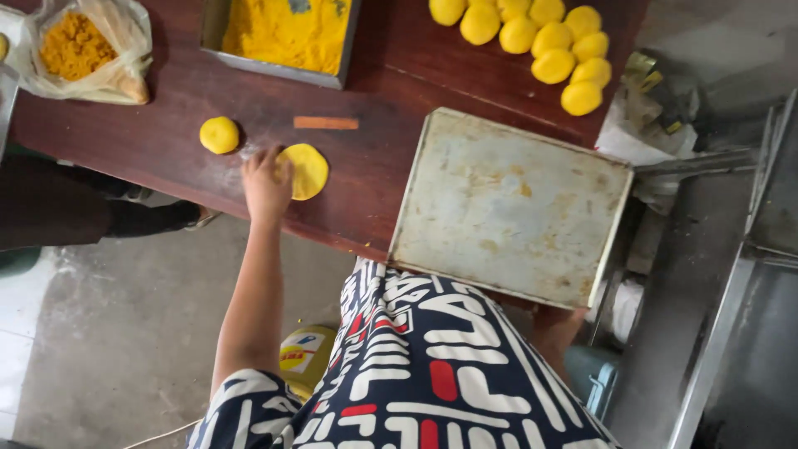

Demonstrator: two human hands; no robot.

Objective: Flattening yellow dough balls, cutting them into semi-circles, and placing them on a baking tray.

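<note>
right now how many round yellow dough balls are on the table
About 11. One dough ball lies alone beside the left hand and the flattened disc. The cluster of balls at the table's far right edge shows about ten; more may be cut off above.

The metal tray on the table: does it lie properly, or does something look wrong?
The metal tray lies askew, and its near edge juts out past the edge of the wooden table, so part of it has no support. The left hand touches a flattened dough disc, apart from the tray.
</note>
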